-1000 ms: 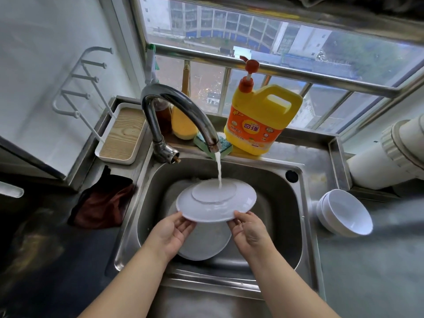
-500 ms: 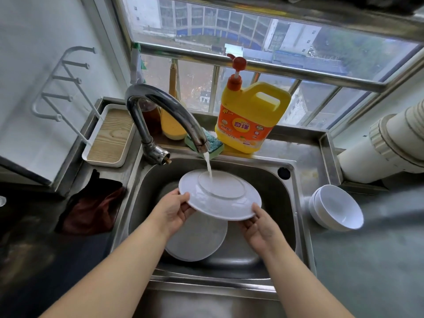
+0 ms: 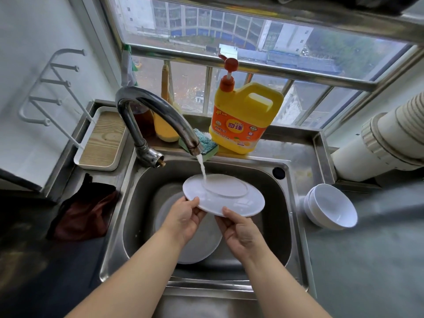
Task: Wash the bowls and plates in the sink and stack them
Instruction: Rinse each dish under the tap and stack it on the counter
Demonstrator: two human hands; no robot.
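Over the steel sink (image 3: 291, 216), left hand (image 3: 183, 218) and right hand (image 3: 241, 230) each grip a round, glossy white plate (image 3: 231, 198).

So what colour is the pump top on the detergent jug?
Red pump top, seen in the head view.

"KEON 奇强" on detergent jug (image 3: 243, 120)

Yellow detergent jug (image 3: 243, 120) beside green sponge (image 3: 205, 145) behind faucet (image 3: 156, 120); wooden tray (image 3: 103, 138), dark cloth (image 3: 85, 212) at left.
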